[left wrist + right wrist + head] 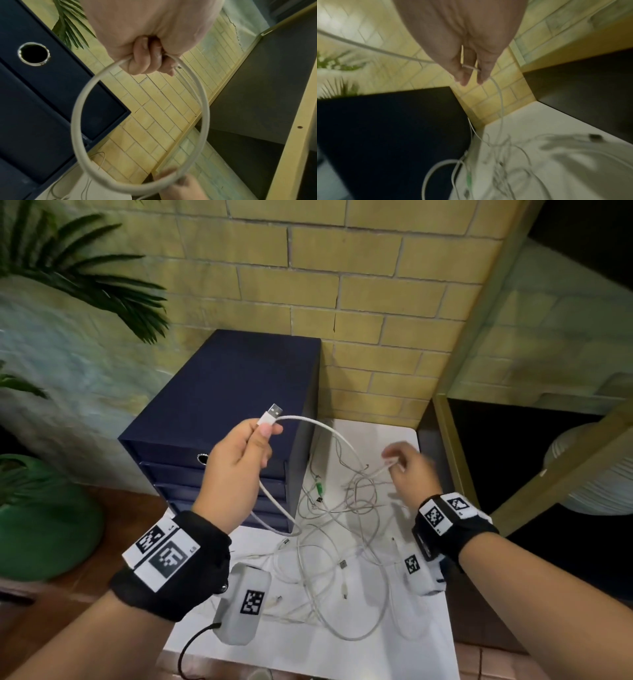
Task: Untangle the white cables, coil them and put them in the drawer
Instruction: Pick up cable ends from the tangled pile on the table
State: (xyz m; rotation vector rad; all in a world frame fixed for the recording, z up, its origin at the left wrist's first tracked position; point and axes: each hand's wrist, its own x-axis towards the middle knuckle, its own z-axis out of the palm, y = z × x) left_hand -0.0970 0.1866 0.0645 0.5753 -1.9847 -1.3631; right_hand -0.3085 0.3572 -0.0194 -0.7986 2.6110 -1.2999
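Note:
My left hand [255, 440] is raised in front of the dark blue drawer unit [219, 392] and grips a thick white USB cable [325, 428] just behind its plug [272, 414]. In the left wrist view that cable [77, 121] curves in a loop below the curled fingers [142, 65]. My right hand [399, 462] hovers over the table and pinches a thin white cable [378, 472], seen between the fingertips [464, 79] in the right wrist view. A tangle of white cables [342, 542] lies on the white table [428, 645].
The drawer unit's drawers look closed; the top one has a round finger hole [202, 458]. A green plug [319, 489] sits in the tangle. A yellow brick wall [342, 285] stands behind, a dark shelf opening [507, 460] on the right, a green pot [41, 518] on the left.

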